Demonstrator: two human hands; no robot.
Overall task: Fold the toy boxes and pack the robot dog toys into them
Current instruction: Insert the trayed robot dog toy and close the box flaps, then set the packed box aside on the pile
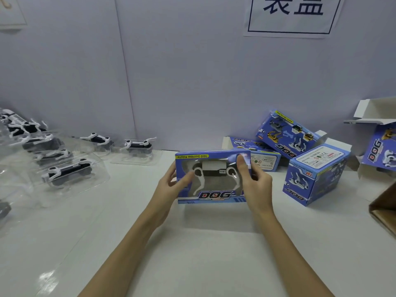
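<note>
A blue window box [214, 197] marked DOG is held just above the white table at the centre, its window facing me. Through the window shows a black and white robot dog toy [212, 170]. My left hand [171, 185] grips the box's left end, thumb on the front. At the right end my right hand [255, 183] holds the box with its thumb pressed on the upper right corner. Several more robot dogs in clear plastic trays [64, 170] lie on the left, two further back [137, 146].
Other blue boxes lie at the right: one upright [315, 179], one leaning on the wall [287, 136], one flat behind [257, 153], one with open flaps at the far right [379, 151]. A brown carton corner [383, 211] juts in at the right edge. A grey wall panel stands behind.
</note>
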